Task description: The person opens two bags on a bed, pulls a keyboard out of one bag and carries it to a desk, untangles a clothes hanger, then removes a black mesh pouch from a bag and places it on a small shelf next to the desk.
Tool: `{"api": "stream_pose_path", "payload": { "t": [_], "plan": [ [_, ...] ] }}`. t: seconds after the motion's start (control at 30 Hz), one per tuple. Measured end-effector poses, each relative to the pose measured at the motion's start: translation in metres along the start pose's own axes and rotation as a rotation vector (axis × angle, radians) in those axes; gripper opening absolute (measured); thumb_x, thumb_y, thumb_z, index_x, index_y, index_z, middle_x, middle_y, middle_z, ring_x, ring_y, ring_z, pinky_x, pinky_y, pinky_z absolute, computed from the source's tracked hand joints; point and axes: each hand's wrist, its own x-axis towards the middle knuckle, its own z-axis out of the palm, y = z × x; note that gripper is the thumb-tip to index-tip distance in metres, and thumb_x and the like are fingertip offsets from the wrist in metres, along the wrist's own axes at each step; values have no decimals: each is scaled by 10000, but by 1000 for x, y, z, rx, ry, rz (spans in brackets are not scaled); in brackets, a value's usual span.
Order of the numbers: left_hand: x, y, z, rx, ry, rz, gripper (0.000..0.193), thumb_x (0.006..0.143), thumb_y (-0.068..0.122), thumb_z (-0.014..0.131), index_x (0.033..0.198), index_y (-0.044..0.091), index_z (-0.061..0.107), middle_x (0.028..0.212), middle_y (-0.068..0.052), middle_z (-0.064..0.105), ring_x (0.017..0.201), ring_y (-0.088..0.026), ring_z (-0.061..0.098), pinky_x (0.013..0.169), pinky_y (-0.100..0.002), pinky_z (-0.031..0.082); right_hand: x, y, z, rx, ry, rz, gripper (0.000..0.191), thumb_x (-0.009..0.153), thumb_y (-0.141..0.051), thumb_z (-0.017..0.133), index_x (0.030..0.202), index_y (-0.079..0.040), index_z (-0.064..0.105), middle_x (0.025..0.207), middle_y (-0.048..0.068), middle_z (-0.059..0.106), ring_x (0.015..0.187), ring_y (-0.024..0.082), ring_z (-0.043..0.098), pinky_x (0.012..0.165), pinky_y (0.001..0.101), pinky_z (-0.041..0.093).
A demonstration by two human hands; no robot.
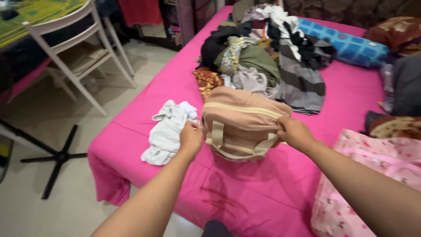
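Gripping a tan bag at both ends, left hand and right hand clench soft, likely light fabric; cream straps hang between the fingers.

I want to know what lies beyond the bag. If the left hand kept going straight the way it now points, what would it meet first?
The left hand already grips the tan bag by its end. Straight on, probably the patterned orange cloth at the clothes pile's near edge; depth is unclear.
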Motion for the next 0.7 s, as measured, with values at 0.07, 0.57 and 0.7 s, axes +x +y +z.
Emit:
{"api": "stream_pose_path", "payload": {
  "t": [0.07, 0.57, 0.7],
  "plan": [
    [-11, 9, 17, -51, -21, -81, 208, 918, 186, 649, 1073, 48, 652, 899, -188, 720, 827, -321, 691, 749, -441, 539, -19, 33, -12, -20, 5, 29, 219, 794, -176, 698, 974, -81, 617, 895, 178, 712, 912, 387, 693, 794, 501, 527],
    [-78, 91, 204, -511, -655, -331, 438, 994, 203, 480, 1419, 134, 558, 897, -49, 581, 622, -181, 502, 468, -314, 407, -133, 243, -86, 8, 109, 128, 258, 766, -137, 709, 987, -38, 619, 906, 186, 665, 867, 368, 664, 787, 459, 522],
    [-78, 126, 249, -382, -662, -328, 424, 1041, 361, 508, 1333, 69, 608, 1034, -99, 631, 820, -238, 574, 604, -393, 480, -136, 267, -77, 69, 184, 36, 306, 740, -114, 723, 1021, -45, 622, 932, 196, 643, 863, 373, 651, 778, 451, 522]
  ]
}}
